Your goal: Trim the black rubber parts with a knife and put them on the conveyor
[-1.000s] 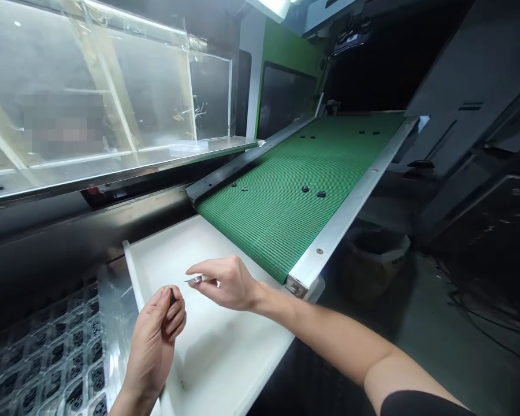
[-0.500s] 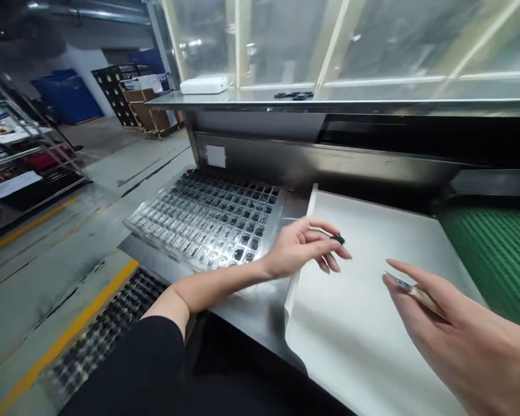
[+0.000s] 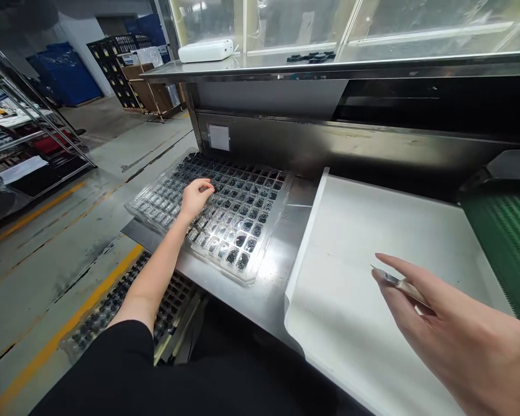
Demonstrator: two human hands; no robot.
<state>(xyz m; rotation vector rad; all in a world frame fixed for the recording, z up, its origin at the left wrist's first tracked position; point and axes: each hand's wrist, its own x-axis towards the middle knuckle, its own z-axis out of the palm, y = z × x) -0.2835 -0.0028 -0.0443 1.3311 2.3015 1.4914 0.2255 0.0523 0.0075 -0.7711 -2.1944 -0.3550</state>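
Note:
My left hand [image 3: 196,197] is over the clear plastic tray [image 3: 260,263], thumb and fingertips curled together in a pinch. Whether a part is between those fingertips cannot be made out against the dark pockets. Small black parts [image 3: 241,261] sit in many of the tray's pockets. On the right, my right hand [image 3: 442,312] is closed around a craft knife [image 3: 401,284] with a pale handle and a thin metal blade pointing left. It is above the white sheet [image 3: 346,289], whose left edge curls up.
A green conveyor belt [image 3: 513,231] runs at the right. Another loaded tray [image 3: 99,306] is lower left, below the metal table [image 3: 277,283]. The shelf [image 3: 260,70] above carries a white device [image 3: 205,51] and black parts [image 3: 312,56]. A rack [image 3: 30,121] stands on the left floor.
My left hand has swung left from above the white sheet to the tray; the small black part it pinched earlier is no longer distinguishable. My right hand keeps the craft knife nearly in place.

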